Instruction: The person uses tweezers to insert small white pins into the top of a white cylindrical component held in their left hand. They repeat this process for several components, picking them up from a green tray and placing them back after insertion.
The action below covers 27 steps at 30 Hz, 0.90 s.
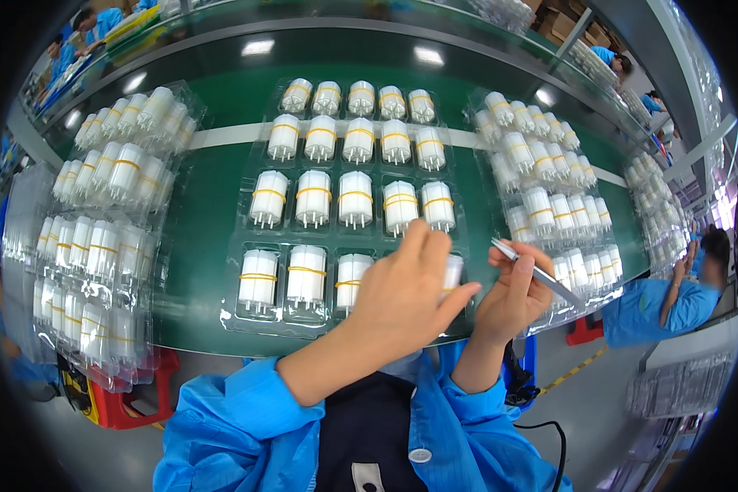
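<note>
White, hard-looking plastic: I judge the banded cylinder (401, 208) light, stiff and rather slick, its prongs the part to spare, so I would take it round the body, at the yellow band. It sits in a clear tray (244, 217), slightly above and right of the frame's centre, just beyond the bent fingers of the left hand (406, 283); whether they pinch anything, I cannot tell. Further right, the right hand (512, 302) grasps a slim metal tool (549, 281)
</note>
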Each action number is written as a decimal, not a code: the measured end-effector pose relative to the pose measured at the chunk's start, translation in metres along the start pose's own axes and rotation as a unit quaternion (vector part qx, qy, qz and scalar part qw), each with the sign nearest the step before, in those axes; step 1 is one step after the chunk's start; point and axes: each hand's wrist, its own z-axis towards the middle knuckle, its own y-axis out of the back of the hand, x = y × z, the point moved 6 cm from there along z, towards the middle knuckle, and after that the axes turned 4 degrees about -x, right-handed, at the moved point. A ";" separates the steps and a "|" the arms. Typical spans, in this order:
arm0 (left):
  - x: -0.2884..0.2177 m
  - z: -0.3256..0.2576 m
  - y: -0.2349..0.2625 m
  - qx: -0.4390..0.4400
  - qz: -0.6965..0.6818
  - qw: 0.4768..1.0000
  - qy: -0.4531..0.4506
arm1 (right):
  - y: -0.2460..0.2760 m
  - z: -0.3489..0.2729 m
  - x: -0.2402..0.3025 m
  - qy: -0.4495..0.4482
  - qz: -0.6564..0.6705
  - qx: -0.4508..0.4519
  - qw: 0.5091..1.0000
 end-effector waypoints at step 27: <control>0.091 -0.013 0.142 -0.097 0.119 0.986 0.069 | -0.010 -0.032 0.014 -0.035 -0.044 0.069 0.996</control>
